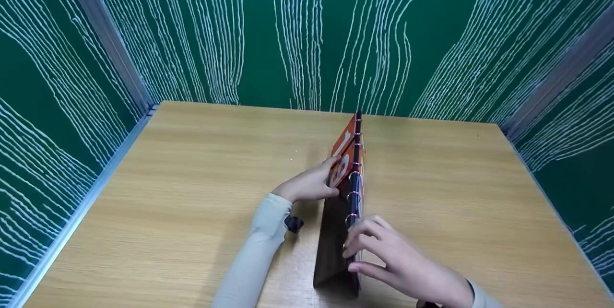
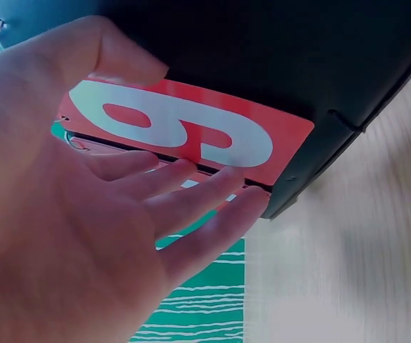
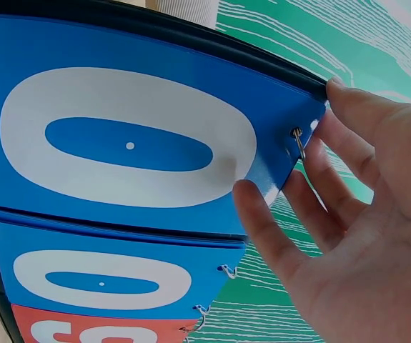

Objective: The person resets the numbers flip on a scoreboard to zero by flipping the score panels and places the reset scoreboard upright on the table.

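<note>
A black flip scoreboard (image 1: 331,245) stands like a tent on the table, its ringed ridge running away from me. On its left face hang red number cards; the left wrist view shows one red card with a 6 (image 2: 291,136). My left hand (image 1: 312,183) is at these cards, fingers nearly straight along the card's lower edge and thumb at its upper edge. At the near end, my right hand (image 1: 393,255) holds the ridge, fingertips curled over it. In the right wrist view its thumb meets the board's corner and one finger touches a blue card with a 0 (image 3: 269,143).
Below that card hang a smaller blue 0 card (image 3: 205,279) and a red card (image 3: 119,329), with metal rings (image 3: 226,271) along the edge. The wooden table (image 1: 192,178) ends at green walls (image 1: 259,34) with white wavy lines. A small black device (image 1: 293,224) sits at the left wrist.
</note>
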A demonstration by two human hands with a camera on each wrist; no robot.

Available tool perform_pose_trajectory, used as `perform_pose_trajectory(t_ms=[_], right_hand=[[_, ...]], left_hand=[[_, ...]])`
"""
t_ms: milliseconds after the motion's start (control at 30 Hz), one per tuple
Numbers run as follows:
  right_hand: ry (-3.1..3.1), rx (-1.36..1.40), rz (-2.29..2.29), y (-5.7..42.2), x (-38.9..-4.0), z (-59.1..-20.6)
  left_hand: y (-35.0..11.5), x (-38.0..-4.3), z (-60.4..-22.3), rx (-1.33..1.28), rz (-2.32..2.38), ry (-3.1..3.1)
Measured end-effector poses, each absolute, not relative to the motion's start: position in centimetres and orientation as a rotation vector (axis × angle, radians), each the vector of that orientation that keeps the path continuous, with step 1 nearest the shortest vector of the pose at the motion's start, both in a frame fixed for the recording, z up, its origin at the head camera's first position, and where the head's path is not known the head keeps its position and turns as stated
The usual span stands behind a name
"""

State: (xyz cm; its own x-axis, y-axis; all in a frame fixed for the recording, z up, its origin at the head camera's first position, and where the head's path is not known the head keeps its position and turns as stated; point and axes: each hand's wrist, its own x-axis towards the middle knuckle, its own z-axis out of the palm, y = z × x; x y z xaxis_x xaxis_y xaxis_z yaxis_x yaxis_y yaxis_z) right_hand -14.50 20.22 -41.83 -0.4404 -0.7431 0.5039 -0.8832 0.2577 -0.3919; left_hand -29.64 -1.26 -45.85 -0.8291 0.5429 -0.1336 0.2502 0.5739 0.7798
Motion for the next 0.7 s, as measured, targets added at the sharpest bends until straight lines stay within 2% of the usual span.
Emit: perform_pose_trajectory(t_ms=[700], right_hand=[[-2.482,1.439,0.955,20.54,-14.08,-41.43]], left_hand=[[-1.58,-29.47,-45.43,0.63,1.082,2.476]])
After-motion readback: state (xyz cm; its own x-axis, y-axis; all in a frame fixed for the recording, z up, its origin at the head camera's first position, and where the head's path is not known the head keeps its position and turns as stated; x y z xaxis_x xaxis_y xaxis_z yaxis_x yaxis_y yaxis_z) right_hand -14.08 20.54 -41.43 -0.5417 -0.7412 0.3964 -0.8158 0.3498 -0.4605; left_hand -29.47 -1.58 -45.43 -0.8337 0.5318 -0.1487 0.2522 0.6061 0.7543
